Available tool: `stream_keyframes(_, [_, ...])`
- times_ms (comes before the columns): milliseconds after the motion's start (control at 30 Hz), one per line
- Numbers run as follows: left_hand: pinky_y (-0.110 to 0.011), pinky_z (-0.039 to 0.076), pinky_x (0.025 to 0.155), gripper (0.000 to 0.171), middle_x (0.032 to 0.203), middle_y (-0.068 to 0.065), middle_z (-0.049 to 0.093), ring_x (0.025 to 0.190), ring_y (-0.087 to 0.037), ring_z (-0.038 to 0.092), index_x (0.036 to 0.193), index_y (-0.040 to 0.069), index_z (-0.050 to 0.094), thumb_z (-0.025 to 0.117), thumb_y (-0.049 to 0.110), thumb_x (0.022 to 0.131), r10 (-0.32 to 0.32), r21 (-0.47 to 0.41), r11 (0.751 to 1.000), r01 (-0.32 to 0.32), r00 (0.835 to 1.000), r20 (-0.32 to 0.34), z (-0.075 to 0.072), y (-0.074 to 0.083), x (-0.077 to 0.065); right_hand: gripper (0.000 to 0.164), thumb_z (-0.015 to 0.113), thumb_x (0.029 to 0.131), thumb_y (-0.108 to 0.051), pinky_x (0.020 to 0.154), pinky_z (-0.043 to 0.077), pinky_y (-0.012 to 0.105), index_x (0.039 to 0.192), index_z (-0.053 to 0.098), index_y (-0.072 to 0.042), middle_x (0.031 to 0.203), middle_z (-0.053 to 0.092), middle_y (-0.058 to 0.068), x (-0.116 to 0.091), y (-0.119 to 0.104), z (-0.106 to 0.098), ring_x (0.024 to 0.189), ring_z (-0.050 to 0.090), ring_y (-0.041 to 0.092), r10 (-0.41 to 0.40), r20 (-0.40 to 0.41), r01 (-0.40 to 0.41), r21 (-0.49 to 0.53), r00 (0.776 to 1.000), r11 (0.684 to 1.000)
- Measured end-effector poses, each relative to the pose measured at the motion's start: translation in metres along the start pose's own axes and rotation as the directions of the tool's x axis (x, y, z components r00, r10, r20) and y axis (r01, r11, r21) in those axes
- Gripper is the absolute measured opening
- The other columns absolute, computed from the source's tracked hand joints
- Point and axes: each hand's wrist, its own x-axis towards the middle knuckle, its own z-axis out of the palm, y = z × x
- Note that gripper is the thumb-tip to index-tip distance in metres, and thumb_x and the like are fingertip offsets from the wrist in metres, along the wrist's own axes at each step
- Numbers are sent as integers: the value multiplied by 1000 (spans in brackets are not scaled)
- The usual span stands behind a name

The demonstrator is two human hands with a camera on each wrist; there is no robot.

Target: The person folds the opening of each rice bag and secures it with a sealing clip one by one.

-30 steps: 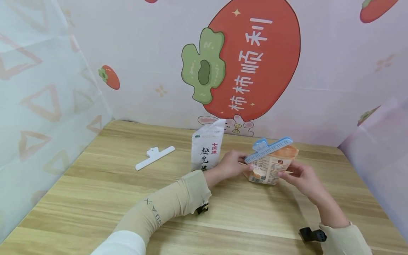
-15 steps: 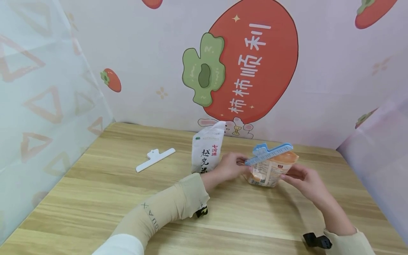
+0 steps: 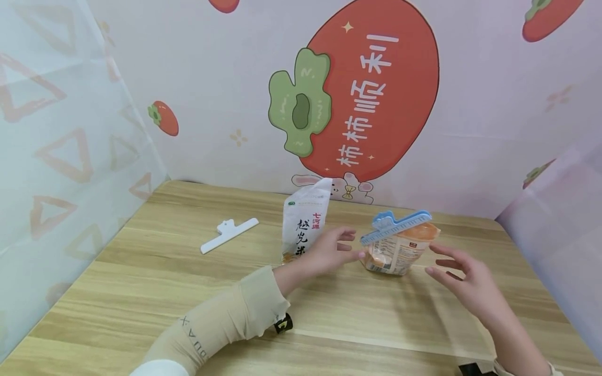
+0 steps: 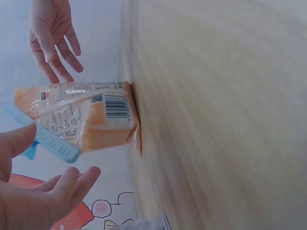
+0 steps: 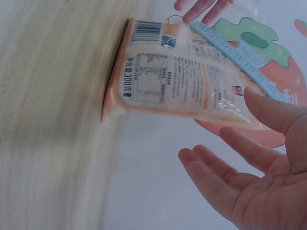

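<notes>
An orange-and-white plastic food bag (image 3: 400, 251) stands upright on the wooden table, printed with a barcode and text. Clamped slantwise across its top is a light blue bag clip (image 3: 395, 227). My left hand (image 3: 329, 250) is just left of the bag, fingers spread and apart from it. On the other side, my right hand (image 3: 463, 277) is held with loosely bent fingers, a small gap from the bag. Both wrist views show the bag (image 4: 91, 115) standing between the two hands, with neither gripping it. The clip (image 5: 240, 60) stays on the bag by itself.
Behind my left hand stands a white rice bag (image 3: 303, 214) with black and red characters. Farther left, a white bag clip (image 3: 229, 235) lies on the table (image 3: 155, 292). A printed backdrop (image 3: 211, 78) rises at the table's back edge.
Both hands have let go of the orange-and-white bag and drawn back, the left one leftward and the right one rightward. The bag stays standing with the blue clip on it.
</notes>
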Motion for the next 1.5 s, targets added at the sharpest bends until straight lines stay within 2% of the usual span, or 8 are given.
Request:
stream_keyframes(167, [-35, 53, 100, 63, 144, -11, 55, 127, -27, 59, 144, 9, 48, 73, 31, 91, 34, -29, 999, -32, 998, 56, -9, -1, -17, 49, 72, 92, -24, 75, 47, 6, 137, 57, -8, 131, 61, 17, -9, -6, 3, 98, 49, -22, -22, -45, 22, -15, 999, 1000])
stream_keyframes(367, [-33, 54, 98, 51, 138, -11, 60, 124, -29, 61, 136, 10, 57, 73, 27, 92, 87, -41, 995, -86, 996, 28, -31, -3, -41, 44, 75, 90, -19, 78, 47, 4, 131, 63, -11, 112, 59, -29, -13, -21, 10, 99, 56, -16, -72, -57, 73, 20, 996, 997])
stream_keyframes(600, [-37, 54, 97, 42, 130, -3, 64, 124, -24, 61, 130, 13, 61, 73, 23, 91, 106, -51, 992, -112, 989, -99, -65, 4, -70, 42, 73, 91, -17, 85, 54, 17, 131, 63, -11, 122, 69, 13, -8, -44, 18, 102, 56, -15, -117, -6, 118, 40, 993, 992])
stream_keyframes(700, [-40, 54, 97, 42, 131, -4, 64, 124, -23, 61, 129, 14, 61, 74, 22, 90, 119, -23, 992, -124, 982, -144, -77, 6, -78, 42, 73, 91, -17, 88, 57, 28, 132, 62, -10, 122, 69, 12, -3, -49, 23, 104, 57, -13, -137, 7, 136, 71, 991, 988])
stream_keyframes(933, [-43, 53, 99, 44, 133, -5, 63, 126, -25, 59, 131, 13, 61, 74, 22, 90, 144, -3, 989, -150, 960, -241, -99, 5, -89, 42, 74, 89, -10, 87, 54, 17, 128, 63, -2, 120, 68, 16, 4, -70, 33, 103, 62, -7, -183, 10, 178, 171, 983, 969])
stream_keyframes(1067, [-44, 54, 98, 42, 133, -4, 64, 127, -25, 57, 130, 14, 62, 74, 22, 91, 150, 15, 988, -153, 942, -299, -108, 5, -90, 40, 73, 90, -10, 91, 55, 23, 128, 62, -1, 121, 68, 16, 11, -79, 37, 106, 64, 0, -186, 41, 174, 206, 982, 963])
stream_keyframes(1300, [-42, 52, 94, 41, 131, -5, 65, 126, -22, 58, 130, 13, 63, 73, 22, 91, 156, 51, 988, -148, 909, -386, -123, 4, -86, 41, 72, 91, -12, 94, 55, 38, 130, 61, -1, 123, 68, 16, 24, -91, 45, 112, 67, 25, -197, 88, 173, 231, 976, 958])
stream_keyframes(1500, [-52, 45, 105, 43, 135, -10, 63, 129, -27, 56, 132, 10, 60, 72, 20, 92, 131, 39, 991, -126, 915, -382, -132, -4, -78, 46, 72, 92, -18, 97, 53, 45, 133, 59, -1, 125, 67, 17, 35, -101, 53, 116, 65, 31, -170, 125, 142, 209, 977, 968])
